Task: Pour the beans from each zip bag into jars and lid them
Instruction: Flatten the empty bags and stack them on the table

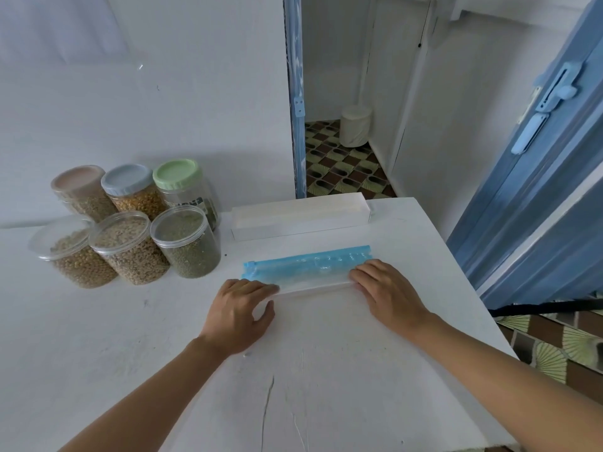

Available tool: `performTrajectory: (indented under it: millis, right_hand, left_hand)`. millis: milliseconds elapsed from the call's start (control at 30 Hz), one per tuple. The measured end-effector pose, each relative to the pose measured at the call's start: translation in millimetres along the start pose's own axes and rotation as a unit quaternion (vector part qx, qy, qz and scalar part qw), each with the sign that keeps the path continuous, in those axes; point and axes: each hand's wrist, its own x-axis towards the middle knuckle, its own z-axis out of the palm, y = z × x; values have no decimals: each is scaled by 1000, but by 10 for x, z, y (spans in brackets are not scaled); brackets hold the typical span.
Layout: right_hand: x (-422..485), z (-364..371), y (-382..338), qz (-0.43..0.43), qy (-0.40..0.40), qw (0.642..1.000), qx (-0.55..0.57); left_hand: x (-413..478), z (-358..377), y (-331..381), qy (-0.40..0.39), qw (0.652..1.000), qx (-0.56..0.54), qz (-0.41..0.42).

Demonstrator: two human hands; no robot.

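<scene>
Fingers of the left grip [241,308] lie nearly straight on the left end of the zip bag [306,272], pressing it down. The thumb is spread apart near the bag's front edge, so this grip is open. The right grip [388,291] is open too, its fingers laid flat over the bag's right end, holding it against the bench [326,370].

The zip bag is thin, crinkled, see-through plastic. It is flattened into a long narrow strip with a blue band along its far edge, and it lies crosswise near the middle of the bench. The bench top is white-painted and matte, scuffed, with a dark crack running toward its near edge.

Just behind the bag sits a long, shallow white box [300,216] with straight sides.

To the left, well apart from both grips, six round clear plastic jars stand in two tight rows, all lidded.
- **Front row:** the left front jar [65,252] and the middle front jar [127,246] hold pale round beans. The right front jar [186,243] holds small dull-green ones. All three have smooth clear lids.
- **Back row:** the pink-lidded jar [80,177], the grey-lidded jar [127,179], which holds yellow grains, and the green-lidded jar [176,174] have ribbed lids.

Past the bench is an open blue door [538,158]. Through the doorway are patterned floor tiles and a white cylindrical bin [355,125].
</scene>
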Motion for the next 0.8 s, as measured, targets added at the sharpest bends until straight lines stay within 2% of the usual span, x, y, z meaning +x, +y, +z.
performTrajectory:
  millis: [67, 233, 433, 567, 800]
  right_hand:
    - [16, 26, -18, 22, 5, 1000, 10]
    - [43, 60, -79, 93, 21, 994, 58]
    - [89, 77, -128, 119, 23, 990, 70]
    - [103, 78, -138, 99, 10, 993, 60]
    - [144, 50, -138, 53, 8, 998, -30]
  left_hand:
    - [39, -23, -56, 0, 999, -29, -18]
    - [143, -24, -92, 15, 998, -7, -59]
    - [149, 38, -18, 34, 984, -15, -172]
    - [87, 67, -13, 29, 992, -9, -123]
    - [44, 111, 30, 74, 992, 89, -42]
